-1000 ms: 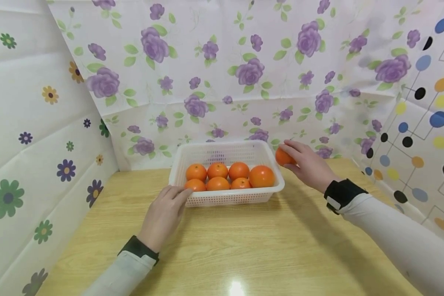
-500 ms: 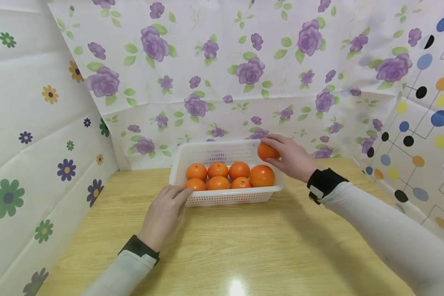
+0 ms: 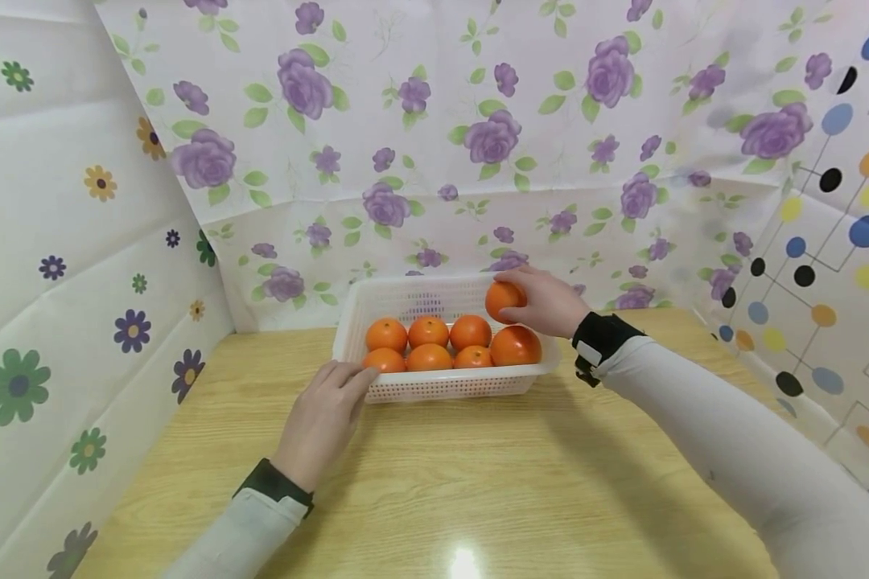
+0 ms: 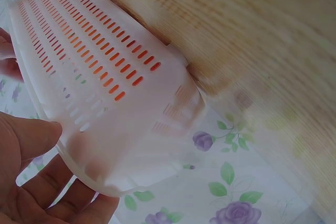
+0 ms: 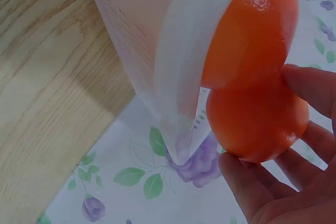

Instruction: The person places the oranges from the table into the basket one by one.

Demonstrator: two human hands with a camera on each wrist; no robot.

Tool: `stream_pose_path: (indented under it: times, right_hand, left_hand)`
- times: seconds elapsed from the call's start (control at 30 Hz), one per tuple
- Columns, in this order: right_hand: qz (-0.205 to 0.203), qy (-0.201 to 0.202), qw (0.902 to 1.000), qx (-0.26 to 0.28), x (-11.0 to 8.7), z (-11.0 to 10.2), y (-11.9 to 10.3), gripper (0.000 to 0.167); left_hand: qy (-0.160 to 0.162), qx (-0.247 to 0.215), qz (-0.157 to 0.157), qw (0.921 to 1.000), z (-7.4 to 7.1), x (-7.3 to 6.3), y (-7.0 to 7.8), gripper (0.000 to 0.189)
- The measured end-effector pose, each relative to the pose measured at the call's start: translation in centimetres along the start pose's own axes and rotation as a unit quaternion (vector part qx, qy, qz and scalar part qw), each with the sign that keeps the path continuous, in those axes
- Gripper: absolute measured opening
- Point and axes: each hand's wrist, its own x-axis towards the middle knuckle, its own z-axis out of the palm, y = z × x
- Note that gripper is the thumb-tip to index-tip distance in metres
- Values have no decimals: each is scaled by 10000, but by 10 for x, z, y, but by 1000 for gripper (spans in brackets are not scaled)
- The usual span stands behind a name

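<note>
My right hand point(image 3: 548, 302) holds an orange point(image 3: 502, 302) over the back right part of a white plastic basket point(image 3: 449, 390). In the right wrist view, thumb and fingers curl round this orange point(image 5: 254, 121), and a larger orange point(image 5: 254, 30) overlaps it from the basket. Several oranges lie inside in two rows; the biggest, a large orange point(image 3: 516, 346), sits at the right end. My left hand point(image 3: 323, 418) grips the basket's front left corner. Its thumb point(image 4: 39, 135) presses the outer side of the rim in the left wrist view, with the other fingers beyond it.
The basket stands on a light wooden table point(image 3: 420, 482) near its back edge. Behind it hangs a purple-flowered cloth point(image 3: 434, 161). Printed sheets rise on both sides, the left sheet point(image 3: 80, 265) with flowers and the right sheet point(image 3: 840, 265) with coloured dots.
My right hand has carried the orange leftward, from beside the basket's right rim to over its inside. The left hand has stayed on the corner.
</note>
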Motion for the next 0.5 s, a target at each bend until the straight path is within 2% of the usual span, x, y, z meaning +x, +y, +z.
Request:
stream_pose_path:
  times: [0.27,0.4,0.5]
  right_hand:
    - [330,-375,9987,-108,4,1,0,64]
    - [258,-454,9985,-172,7,3,1,60]
    - [127,-454,9984,-301,11,6,6,50]
  left_hand:
    - [-7,2,15,10000,0,1,1,51]
    - [-44,16,-8,10000,-1,1,1,52]
    - [-72,2,-39,10000,-1,0,1,52]
